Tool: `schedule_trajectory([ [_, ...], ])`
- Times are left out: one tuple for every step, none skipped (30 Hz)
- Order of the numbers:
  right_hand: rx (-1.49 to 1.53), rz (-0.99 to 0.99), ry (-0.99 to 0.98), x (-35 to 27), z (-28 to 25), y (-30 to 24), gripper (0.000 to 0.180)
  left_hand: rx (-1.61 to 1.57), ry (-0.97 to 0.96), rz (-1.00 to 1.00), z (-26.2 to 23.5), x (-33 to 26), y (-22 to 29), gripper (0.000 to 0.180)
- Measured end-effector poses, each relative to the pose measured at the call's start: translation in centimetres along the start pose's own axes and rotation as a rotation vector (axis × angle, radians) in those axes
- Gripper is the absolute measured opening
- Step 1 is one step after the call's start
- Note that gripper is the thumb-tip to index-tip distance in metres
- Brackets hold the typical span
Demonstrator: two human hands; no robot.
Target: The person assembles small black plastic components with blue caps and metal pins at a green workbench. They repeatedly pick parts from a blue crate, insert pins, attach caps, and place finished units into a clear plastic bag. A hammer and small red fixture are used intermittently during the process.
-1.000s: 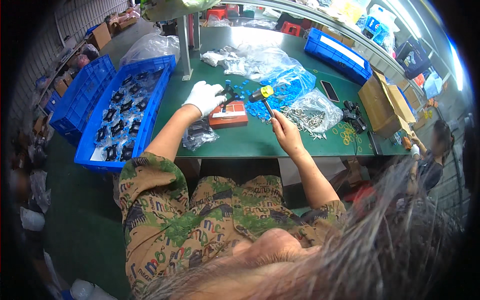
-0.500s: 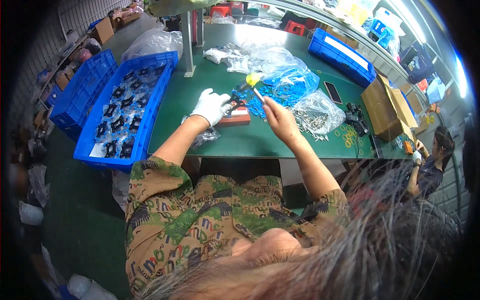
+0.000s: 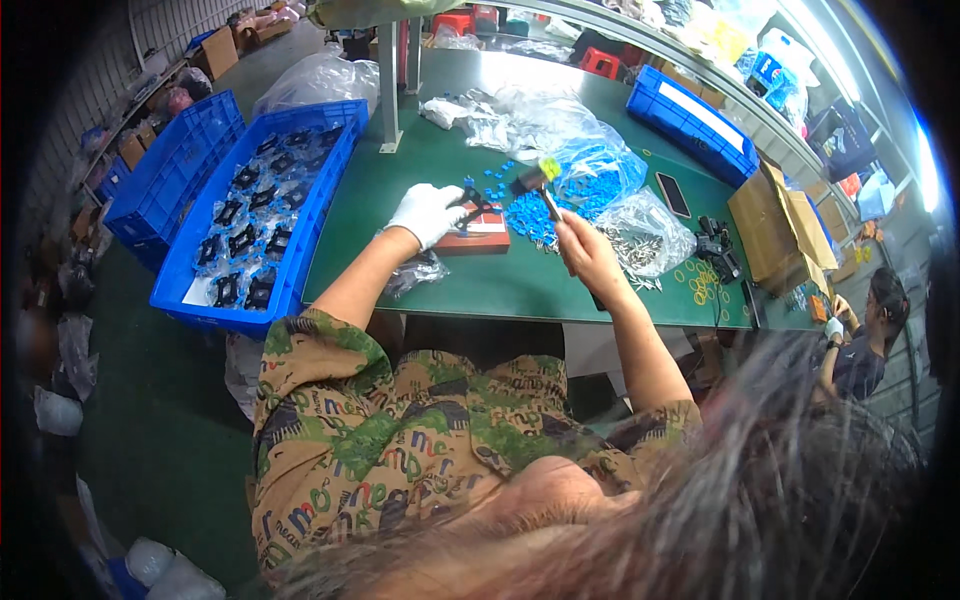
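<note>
My left hand [image 3: 428, 214], in a white glove, closes on a black plastic bracket [image 3: 474, 205] and steadies it on a reddish-brown block [image 3: 478, 238]. In my bare right hand [image 3: 588, 255] is the handle of a mallet [image 3: 528, 180], raised above the table just right of the bracket. Its head is dark with a yellow end. Under and behind the mallet lie many small blue plastic pieces [image 3: 532, 215], some inside a clear bag. Small silver metal pins [image 3: 640, 248] spill from another clear bag beside my right hand. Crumpled plastic wrap [image 3: 420, 270] lies by my left wrist.
A blue crate [image 3: 290, 240] of wrapped black brackets stands at the left, with another blue crate [image 3: 170, 190] beyond. Yellow rings [image 3: 700, 285], a phone [image 3: 673, 195], a cardboard box [image 3: 775, 220] and a blue bin [image 3: 690, 125] lie right. Another person [image 3: 860, 335] works at far right.
The mallet in my right hand has swung right, away from the bracket, and its head has turned. My left hand stays at the bracket. The view has shifted slightly.
</note>
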State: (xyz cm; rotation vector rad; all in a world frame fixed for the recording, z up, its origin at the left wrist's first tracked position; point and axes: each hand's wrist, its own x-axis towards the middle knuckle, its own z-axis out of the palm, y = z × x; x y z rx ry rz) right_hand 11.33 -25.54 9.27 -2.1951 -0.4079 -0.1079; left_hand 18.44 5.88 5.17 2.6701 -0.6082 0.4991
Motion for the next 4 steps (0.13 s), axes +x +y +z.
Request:
schedule_trajectory([
  [0.028,0.041,-0.077,-0.7,-0.5,0.4,0.041,-0.183,-0.05,-0.12,-1.1,0.4,0.0,0.036],
  [-0.079,0.03,-0.132,-1.3,-0.7,1.4,0.042,-0.418,0.023,-0.2,-1.4,0.5,-0.8,0.039],
  [-0.19,0.018,-0.185,-1.9,-0.8,2.1,0.044,-0.657,0.102,-0.278,-2.1,0.5,-2.0,0.043],
  [-0.252,0.029,-0.266,-2.4,-0.9,2.7,0.044,-0.661,0.107,-0.275,-1.9,0.8,-2.1,0.043],
])
